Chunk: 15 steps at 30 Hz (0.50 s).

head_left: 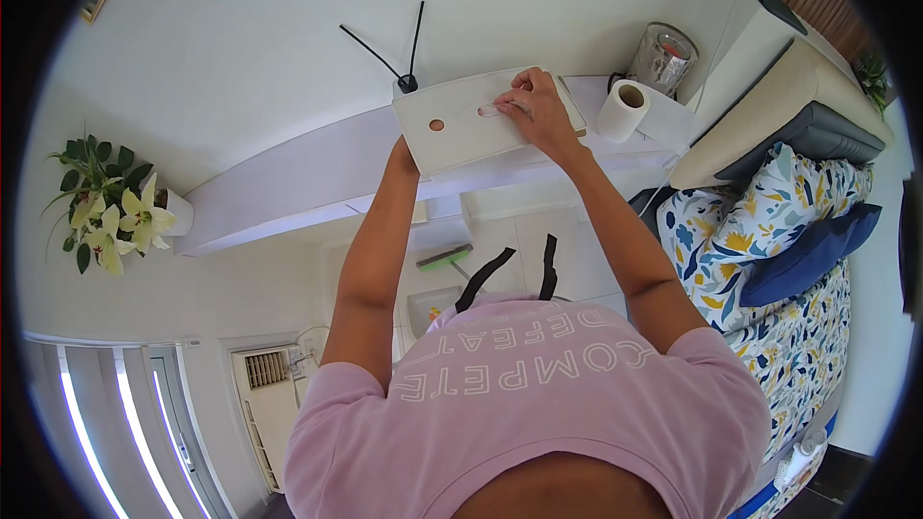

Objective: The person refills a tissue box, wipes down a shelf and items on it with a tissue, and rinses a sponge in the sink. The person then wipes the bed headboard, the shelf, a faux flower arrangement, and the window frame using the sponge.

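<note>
A white, flat-faced box with a round hole in it is tilted toward me above the long white shelf. My left hand grips the box at its lower left edge; its fingers are hidden behind it. My right hand is over the right part of the box face, thumb and fingertips pinched together. Between them is a small, whitish, thin piece, possibly tissue, against the box face.
On the shelf, a paper roll stands near a shiny canister. Black sticks rise behind the box. A potted lily is at the left end. A patterned bed lies at right; a broom is below.
</note>
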### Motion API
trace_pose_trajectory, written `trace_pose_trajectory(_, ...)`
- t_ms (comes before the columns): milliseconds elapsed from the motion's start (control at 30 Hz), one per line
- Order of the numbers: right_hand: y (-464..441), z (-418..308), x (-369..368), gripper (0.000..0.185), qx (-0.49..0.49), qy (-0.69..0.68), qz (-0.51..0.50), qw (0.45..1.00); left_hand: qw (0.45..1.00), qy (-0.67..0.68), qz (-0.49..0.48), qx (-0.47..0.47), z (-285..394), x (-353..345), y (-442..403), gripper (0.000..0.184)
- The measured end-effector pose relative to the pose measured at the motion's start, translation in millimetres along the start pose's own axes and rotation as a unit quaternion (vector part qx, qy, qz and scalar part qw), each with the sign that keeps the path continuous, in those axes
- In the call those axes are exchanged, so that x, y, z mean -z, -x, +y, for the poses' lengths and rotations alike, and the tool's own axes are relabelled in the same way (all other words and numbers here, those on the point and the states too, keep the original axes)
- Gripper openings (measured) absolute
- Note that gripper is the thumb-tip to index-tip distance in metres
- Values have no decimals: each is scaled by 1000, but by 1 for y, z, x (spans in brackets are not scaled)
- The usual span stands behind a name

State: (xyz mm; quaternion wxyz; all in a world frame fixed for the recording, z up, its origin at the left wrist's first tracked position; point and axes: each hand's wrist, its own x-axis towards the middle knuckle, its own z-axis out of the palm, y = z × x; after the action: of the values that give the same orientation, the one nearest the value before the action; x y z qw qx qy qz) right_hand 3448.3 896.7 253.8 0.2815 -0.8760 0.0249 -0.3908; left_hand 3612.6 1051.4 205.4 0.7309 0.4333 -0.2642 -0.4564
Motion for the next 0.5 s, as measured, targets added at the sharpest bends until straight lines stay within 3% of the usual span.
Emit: trace_pose_trajectory(500,-25,11,16,7,104,49,-138,984,997,-56,58,-6,-2,0,-1,43)
